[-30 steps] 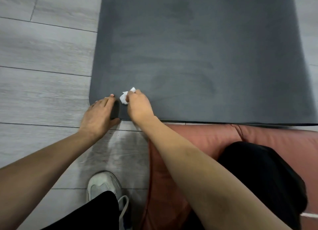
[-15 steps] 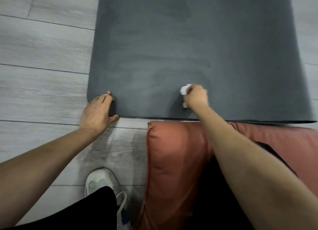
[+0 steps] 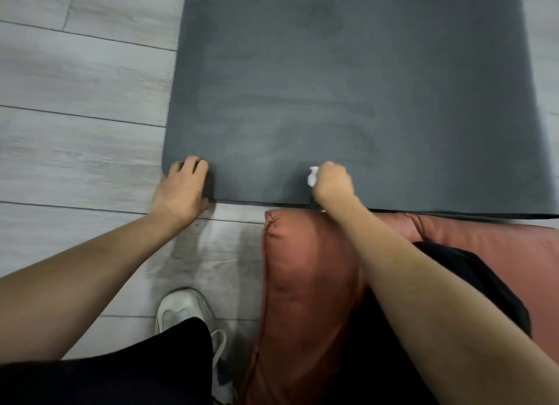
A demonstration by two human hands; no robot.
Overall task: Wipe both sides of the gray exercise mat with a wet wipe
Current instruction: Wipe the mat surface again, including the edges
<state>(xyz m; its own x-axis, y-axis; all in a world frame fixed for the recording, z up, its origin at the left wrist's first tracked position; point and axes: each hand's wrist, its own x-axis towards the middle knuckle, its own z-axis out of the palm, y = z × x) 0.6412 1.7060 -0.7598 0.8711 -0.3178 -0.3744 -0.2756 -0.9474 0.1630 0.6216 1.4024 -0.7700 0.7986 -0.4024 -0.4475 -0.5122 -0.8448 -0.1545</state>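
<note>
The gray exercise mat (image 3: 302, 86) lies flat on the floor and stretches away from me, with faint damp streaks on its surface. My left hand (image 3: 184, 189) holds the mat's near-left corner, fingers curled on top and the thumb at the edge. My right hand (image 3: 332, 183) grips a crumpled white wet wipe (image 3: 313, 176) and presses it onto the mat close to the near edge, about mid-width.
A rust-coloured cushion (image 3: 302, 268) lies against the mat's near edge, under my black-clad leg (image 3: 472, 271). My white shoe (image 3: 181, 310) stands on the grey plank floor (image 3: 75, 132) to the cushion's left. Bare floor runs along the mat's left side.
My right hand has swept the wipe rightwards along the near edge, from beside my left hand to about mid-width. My left hand stays at the corner, its fingers more curled.
</note>
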